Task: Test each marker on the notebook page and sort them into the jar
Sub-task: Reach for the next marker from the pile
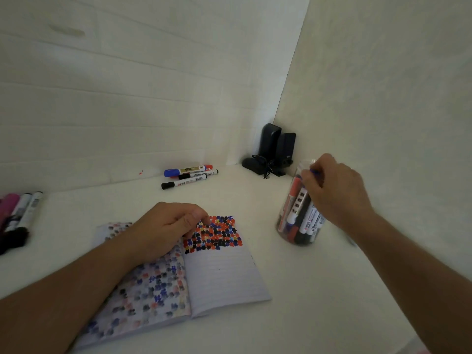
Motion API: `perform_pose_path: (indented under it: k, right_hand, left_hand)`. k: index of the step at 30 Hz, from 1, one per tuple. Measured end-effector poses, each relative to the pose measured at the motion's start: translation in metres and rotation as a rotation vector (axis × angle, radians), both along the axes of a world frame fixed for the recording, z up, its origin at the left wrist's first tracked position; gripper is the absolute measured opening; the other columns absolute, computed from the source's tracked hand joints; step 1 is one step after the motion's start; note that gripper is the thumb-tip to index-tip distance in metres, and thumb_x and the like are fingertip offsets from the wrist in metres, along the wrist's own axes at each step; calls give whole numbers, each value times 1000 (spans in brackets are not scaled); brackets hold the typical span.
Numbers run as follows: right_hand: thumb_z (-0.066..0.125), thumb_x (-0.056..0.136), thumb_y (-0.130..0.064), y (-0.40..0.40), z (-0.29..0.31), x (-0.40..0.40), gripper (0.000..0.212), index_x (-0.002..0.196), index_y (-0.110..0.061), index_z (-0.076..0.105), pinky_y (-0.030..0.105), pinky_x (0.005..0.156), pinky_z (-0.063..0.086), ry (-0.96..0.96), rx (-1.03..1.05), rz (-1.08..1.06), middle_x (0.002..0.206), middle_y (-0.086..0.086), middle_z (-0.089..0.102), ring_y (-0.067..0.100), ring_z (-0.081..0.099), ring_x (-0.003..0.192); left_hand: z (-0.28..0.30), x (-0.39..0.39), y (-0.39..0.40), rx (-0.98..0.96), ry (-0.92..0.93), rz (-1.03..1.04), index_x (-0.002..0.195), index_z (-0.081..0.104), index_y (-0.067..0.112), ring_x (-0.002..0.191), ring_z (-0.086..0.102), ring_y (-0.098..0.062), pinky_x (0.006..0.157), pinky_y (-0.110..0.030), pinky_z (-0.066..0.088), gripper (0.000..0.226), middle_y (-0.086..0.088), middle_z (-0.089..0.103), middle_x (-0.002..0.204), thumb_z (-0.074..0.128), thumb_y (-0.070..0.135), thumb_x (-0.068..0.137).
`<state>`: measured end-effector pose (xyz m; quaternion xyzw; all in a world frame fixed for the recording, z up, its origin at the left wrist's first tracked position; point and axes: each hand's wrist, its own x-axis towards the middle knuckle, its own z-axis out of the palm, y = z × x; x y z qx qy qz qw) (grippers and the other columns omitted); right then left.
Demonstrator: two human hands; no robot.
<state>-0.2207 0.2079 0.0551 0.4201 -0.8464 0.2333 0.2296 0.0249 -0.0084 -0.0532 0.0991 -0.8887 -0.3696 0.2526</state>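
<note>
Marker [313, 171] pinched in right grip [334, 190] above jar [286, 215].

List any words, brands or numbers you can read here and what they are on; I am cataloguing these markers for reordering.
None can be read with confidence.
Markers by the wall: printed barrel labels, too small and blurred.
Markers in the jar: labels with dark print and a row of black squares, not legible.
Markers at the left edge: grey label print, blurred.
Notebook: only coloured test blots and ruled lines, no text.
</note>
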Motion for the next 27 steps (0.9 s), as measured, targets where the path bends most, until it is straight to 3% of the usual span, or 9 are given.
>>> perform_pose_path:
  k: [4,10,17,21,24,27]
  right_hand:
    - [55,97,-49,-4,5,-2,30,79,-24,52,49,78,55,-50,-40,-48,71,-7,62,23,61,70]
    - [54,96,-58,-5,8,-8,37,80,-25,57,43,78,55,-104,36,-91,72,-9,64,11,60,68]
    - [49,95,-61,-3,11,-7,36,79,-32,64,49,90,50,-123,215,-137,86,-5,69,24,60,93]
    - [56,94,-46,-5,4,-10,20,85,-32,67,49,92,47,-66,156,-118,97,-3,63,25,52,100]
    - [61,94,-40,-4,-3,-9,26,115,-27,70,49,98,41,13,7,-85,118,0,58,27,46,116]
    - [65,90,-27,-14,-11,12,25,113,-20,73,45,91,39,351,-258,129,116,4,61,31,49,116]
  left_hand:
    - [0,0,0,-8,-8,1,103,71,42,77,66,-16,82,-46,54,65,5,68,75,21,81,92]
    - [-1,-1,-1,0,-8,11,104,71,43,77,66,-16,82,-45,55,62,5,68,75,23,80,92]
    - [-1,-2,-1,-4,-24,15,104,72,42,76,66,-15,82,-45,56,63,6,67,75,22,80,91]
    - [-1,-3,0,-10,-47,21,103,72,42,76,66,-14,82,-43,56,59,7,67,75,24,75,93]
    - [0,-4,0,-31,-77,45,102,72,43,75,65,-11,79,-41,56,56,11,67,75,25,72,95]
    - [0,-6,1,-90,-104,82,103,72,43,82,65,-4,81,-37,56,46,21,68,83,33,66,99]
